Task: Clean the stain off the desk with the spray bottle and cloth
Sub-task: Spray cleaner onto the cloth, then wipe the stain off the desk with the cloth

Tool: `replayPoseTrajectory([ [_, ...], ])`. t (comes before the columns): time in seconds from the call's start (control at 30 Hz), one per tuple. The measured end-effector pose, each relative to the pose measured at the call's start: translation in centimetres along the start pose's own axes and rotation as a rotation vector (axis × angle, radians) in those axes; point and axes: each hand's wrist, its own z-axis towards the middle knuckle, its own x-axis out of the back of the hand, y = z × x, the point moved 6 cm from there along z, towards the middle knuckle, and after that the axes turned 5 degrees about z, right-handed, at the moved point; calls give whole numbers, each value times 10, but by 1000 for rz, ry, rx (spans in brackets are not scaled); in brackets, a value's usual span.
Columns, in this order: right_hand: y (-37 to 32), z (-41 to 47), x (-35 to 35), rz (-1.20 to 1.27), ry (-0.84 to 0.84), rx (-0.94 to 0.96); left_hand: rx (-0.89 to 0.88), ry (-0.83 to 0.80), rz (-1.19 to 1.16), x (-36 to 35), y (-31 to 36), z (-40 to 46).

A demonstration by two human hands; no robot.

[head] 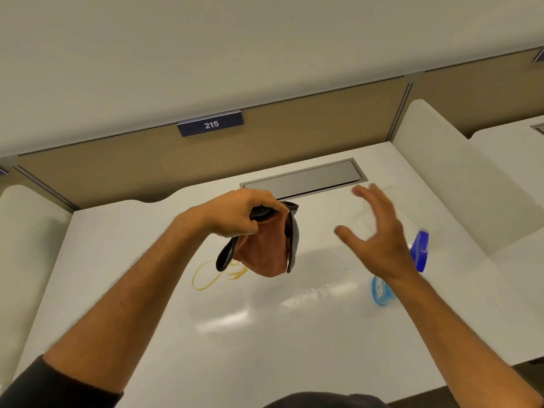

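Note:
My left hand (238, 213) grips a bunched orange cloth (265, 251) with dark grey edges, holding it above the white desk (265, 334). Under and left of the cloth, a yellow scribbled stain (206, 278) marks the desk. My right hand (379, 234) hovers open with fingers spread, holding nothing. Behind it lies a clear spray bottle with a blue cap (420, 250) and a blue label (381, 291), mostly hidden by my hand and wrist.
A grey metal cable flap (303, 179) is set into the back of the desk. White side dividers (459, 178) stand at left and right, a tan partition with a "215" tag (210, 124) behind. A neighbouring desk lies to the right.

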Motion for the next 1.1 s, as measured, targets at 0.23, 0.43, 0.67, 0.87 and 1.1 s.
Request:
replayPoseTrajectory([
  [0.23, -6, 25, -141, -85, -595, -93, -73, 15, -41, -17, -20, 2],
  [0.43, 26, 59, -164, -311, -514, -150, -56, 102, -74, -21, -58, 23],
  [0.67, 44, 88, -164, -409, -303, 281, -91, 295, -81, -20, -92, 59],
  [0.87, 124, 32, -208, -483, -589, 148, -14, -31, -62, -128, -139, 78],
  [1.1, 181, -13, -234, -478, -846, -295, 294, 40, -234, -216, -231, 24],
])
